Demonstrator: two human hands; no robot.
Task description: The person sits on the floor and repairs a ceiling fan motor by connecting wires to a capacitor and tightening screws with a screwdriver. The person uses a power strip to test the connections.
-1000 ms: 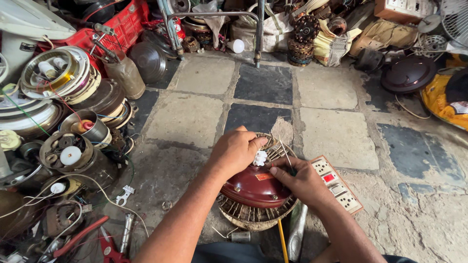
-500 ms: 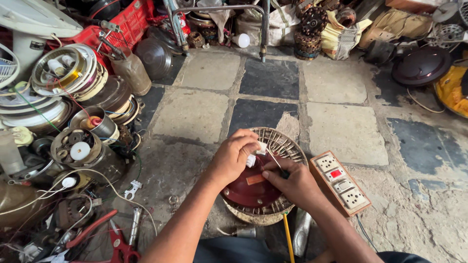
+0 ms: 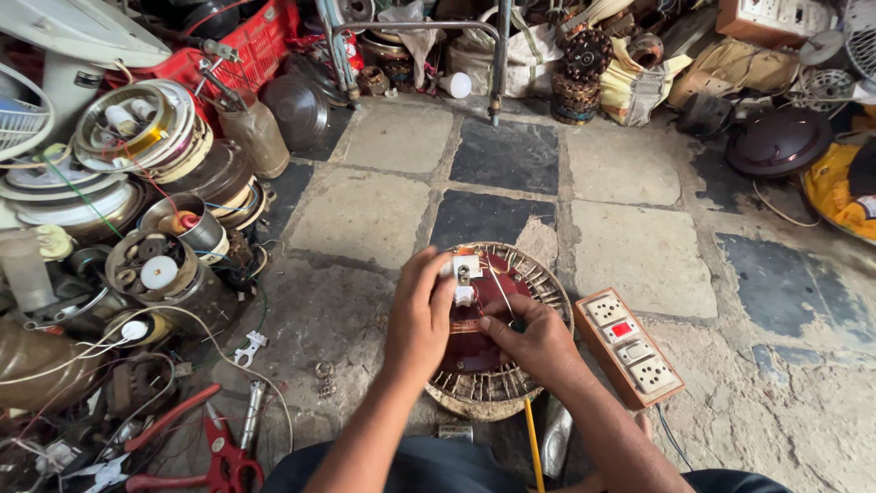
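Observation:
A round fan motor (image 3: 534,274) with a dark red centre and a ring of metal slots lies on the stone floor in front of me. My left hand (image 3: 418,315) rests on its left side and pinches a small white block (image 3: 465,270) at the top of the red part. My right hand (image 3: 538,342) is closed on a thin tool or wire (image 3: 500,290) that points up toward the white block. Both hands cover much of the motor's middle.
A wooden switchboard with white sockets (image 3: 632,345) lies right of the motor. Red-handled cutters (image 3: 214,447) and a small white bracket (image 3: 246,348) lie at left. Stacked motor housings (image 3: 146,137), a red crate (image 3: 246,46) and a dark dome cover (image 3: 778,141) ring the floor.
The view has shifted, so the motor sits higher and nearer. My left hand has slid to the motor's left side and now holds the white block. My right hand stays on the thin tool.

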